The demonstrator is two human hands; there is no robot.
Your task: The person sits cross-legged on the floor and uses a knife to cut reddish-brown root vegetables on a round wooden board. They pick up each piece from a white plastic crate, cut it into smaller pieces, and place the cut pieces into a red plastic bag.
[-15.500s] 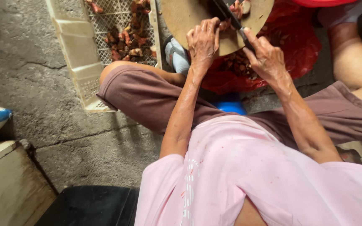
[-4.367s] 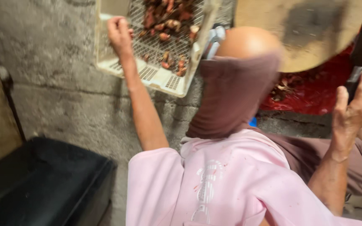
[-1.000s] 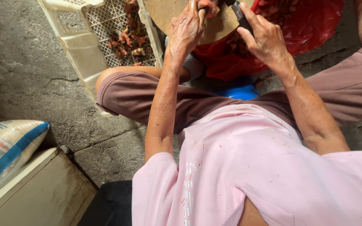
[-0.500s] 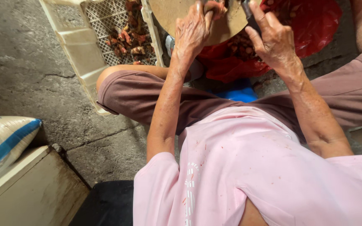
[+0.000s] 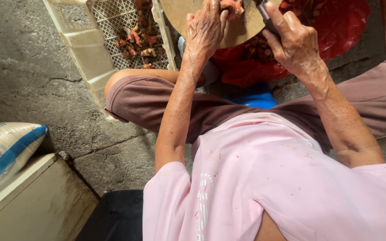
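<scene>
A reddish-orange, knobbly piece of root [image 5: 231, 7] is pinned by the left hand [image 5: 205, 30] against a round, tan wooden chopping board [image 5: 235, 32] at the top edge of the view, the fingers being curled down over the piece so that it is clamped between them and the board. The right hand [image 5: 295, 42] is closed around the dark handle of a knife [image 5: 266, 17] — only a short grey stretch of it is seen, the blade being cut off by the frame. The knife is held just beside the root, to its right. Under the board a crumpled red plastic sheet [image 5: 336, 27] is spread, with more dark reddish pieces scattered on it. To the left, a cream-coloured plastic crate with a mesh bottom [image 5: 86, 49] is set on the grey concrete floor [image 5: 18, 76], and a small heap of similar root pieces [image 5: 138, 38] is held in it. A white woven sack with a blue stripe [image 5: 5, 147] is laid on a beige box [image 5: 36, 205] at the lower left. A pink shirt and brown shorts are worn.
</scene>
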